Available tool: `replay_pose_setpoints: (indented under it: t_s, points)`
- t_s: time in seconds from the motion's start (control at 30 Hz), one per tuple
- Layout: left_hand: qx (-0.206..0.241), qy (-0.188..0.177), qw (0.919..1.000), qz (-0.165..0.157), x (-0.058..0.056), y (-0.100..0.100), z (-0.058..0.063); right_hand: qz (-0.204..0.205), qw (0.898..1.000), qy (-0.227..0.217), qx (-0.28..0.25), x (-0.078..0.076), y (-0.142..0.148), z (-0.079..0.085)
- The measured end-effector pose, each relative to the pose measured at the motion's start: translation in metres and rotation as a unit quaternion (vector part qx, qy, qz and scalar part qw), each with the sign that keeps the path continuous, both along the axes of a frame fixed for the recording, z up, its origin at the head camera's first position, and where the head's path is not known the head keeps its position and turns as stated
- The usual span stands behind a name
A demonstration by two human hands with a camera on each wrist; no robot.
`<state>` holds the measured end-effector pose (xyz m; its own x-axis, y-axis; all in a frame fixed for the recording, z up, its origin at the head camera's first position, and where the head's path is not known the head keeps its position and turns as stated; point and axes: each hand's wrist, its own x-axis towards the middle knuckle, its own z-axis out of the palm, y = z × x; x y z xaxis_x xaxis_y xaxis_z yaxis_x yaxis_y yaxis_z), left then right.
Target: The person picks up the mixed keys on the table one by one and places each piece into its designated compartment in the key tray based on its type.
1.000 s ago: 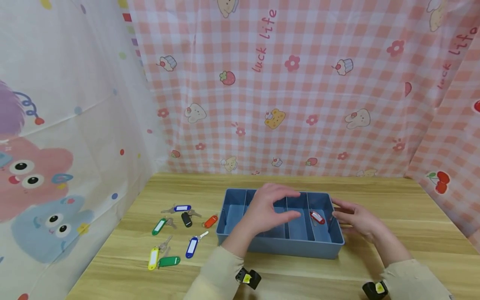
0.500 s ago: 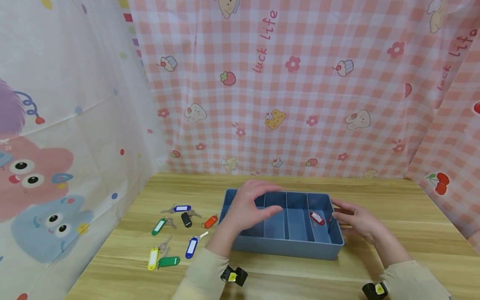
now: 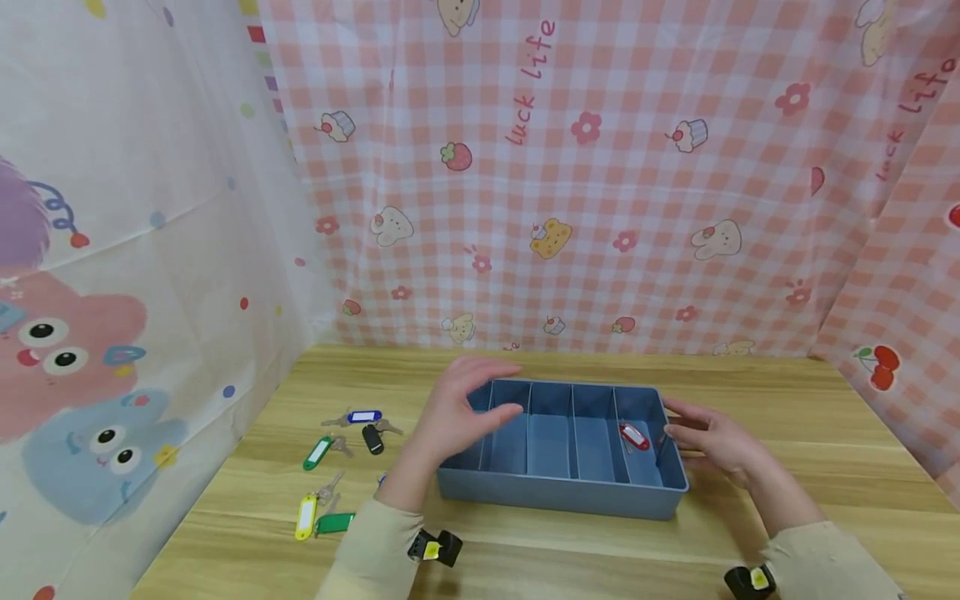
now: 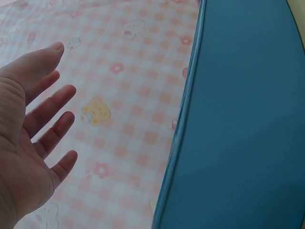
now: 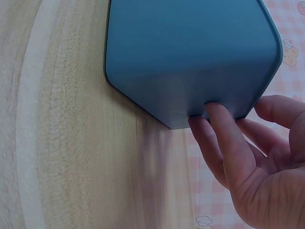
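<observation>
A blue-grey divided box [image 3: 558, 492] stands on the table. Its rightmost compartment holds a key with a red key tag [image 3: 634, 436]. My left hand [image 3: 461, 408] hovers over the box's left end, fingers parted and holding nothing; the left wrist view shows the bare hand [image 4: 33, 138] apart from the box wall [image 4: 238, 114]. At the opposite end, my right hand [image 3: 716, 437] grips the right wall. In the right wrist view, the fingertips [image 5: 219, 112] lie against the outside of that wall, with the thumb at the rim.
Left of the box lie several tagged keys: a blue tag [image 3: 365, 416], a black tag [image 3: 372, 439], a green tag [image 3: 318, 452], a yellow tag [image 3: 306, 517] and another green tag [image 3: 334, 522]. A second blue tag is mostly hidden behind my left forearm. Patterned cloth [image 3: 555, 167] hangs behind.
My left hand has moved left across the box, uncovering its middle compartments and covering the orange tag and most of a blue one. The right hand stays at the right wall.
</observation>
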<state>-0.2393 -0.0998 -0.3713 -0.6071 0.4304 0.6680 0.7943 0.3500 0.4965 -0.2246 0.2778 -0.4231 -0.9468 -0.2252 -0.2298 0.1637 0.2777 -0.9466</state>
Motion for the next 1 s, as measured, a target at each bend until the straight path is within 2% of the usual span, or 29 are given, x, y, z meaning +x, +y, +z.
replay_pose_setpoints:
  t_s: [0.33, 0.7, 1.0]
  points:
    - [0.005, -0.012, 0.9995, 0.029, 0.001, -0.025, -0.005, 0.002, 1.000, -0.001, 0.006, 0.000, 0.000, 0.000]
    - [0.013, -0.034, 0.9980, 0.052, -0.001, -0.048, -0.019, -0.001, 1.000, -0.003, 0.009, 0.000, 0.000, 0.000]
    - [-0.022, -0.020, 0.9965, 0.078, -0.003, -0.069, -0.029, -0.004, 1.000, -0.004, 0.005, 0.000, -0.001, 0.000]
